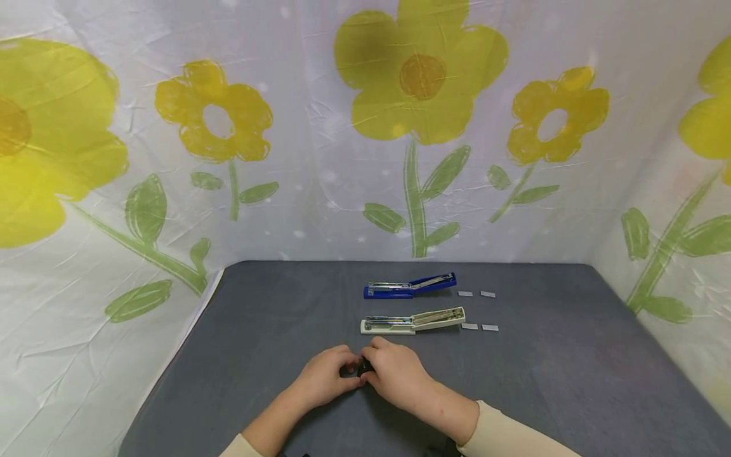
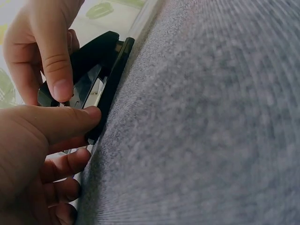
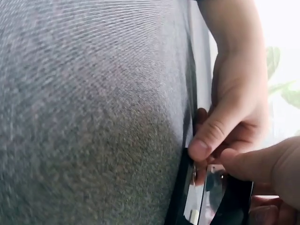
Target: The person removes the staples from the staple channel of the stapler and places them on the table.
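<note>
Apparently for steadiness, the left hand (image 1: pixel 322 376) pinches a black stapler's (image 2: pixel 93 52) base (image 2: pixel 115 77) (by the grey table (image 1: pixel 257 317)); the right hand (image 1: pixel 398 374) pinches its raised arm (image 2: pixel 89 56).

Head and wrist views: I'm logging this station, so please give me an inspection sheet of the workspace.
Surface: grey tabletop, cloth-like texture.
Job's things: black stapler, partly open, between both hands; cream stapler and blue stapler lie opened beyond; four small pale strips, two to the right of each opened stapler.
Clutter: dark object at the head view's bottom edge, unidentifiable.
Grips: left hand holds the black stapler's base; right hand pinches its upper arm.
Cables: nothing seen.
Surroundings: pale flower-printed backdrop.
</note>
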Available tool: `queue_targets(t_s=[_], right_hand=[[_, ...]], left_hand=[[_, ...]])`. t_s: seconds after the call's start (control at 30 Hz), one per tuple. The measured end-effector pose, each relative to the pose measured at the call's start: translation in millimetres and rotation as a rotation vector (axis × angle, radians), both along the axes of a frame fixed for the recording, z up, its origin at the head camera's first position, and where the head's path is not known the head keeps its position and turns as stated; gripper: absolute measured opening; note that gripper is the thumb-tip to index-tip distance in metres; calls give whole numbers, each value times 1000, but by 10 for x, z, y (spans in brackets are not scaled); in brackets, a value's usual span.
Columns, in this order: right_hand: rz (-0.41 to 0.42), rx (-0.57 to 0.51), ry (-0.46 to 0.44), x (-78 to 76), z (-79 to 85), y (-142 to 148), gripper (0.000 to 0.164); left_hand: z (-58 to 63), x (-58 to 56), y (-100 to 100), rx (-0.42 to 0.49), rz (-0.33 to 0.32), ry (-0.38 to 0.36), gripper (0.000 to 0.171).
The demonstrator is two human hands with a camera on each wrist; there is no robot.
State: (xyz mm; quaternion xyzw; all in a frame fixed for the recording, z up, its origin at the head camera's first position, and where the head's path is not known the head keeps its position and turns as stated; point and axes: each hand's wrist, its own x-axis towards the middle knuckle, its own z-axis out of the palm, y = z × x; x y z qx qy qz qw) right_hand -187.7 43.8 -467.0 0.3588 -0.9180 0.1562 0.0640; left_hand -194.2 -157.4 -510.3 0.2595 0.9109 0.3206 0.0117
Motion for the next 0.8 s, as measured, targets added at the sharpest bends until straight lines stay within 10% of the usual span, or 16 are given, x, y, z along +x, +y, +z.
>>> queue_targets(t_s=[0.8], right_hand=[[-19, -264, -125, -18, 216, 383, 32]], left_hand=[[-60, -48, 5, 6, 10, -45, 19]])
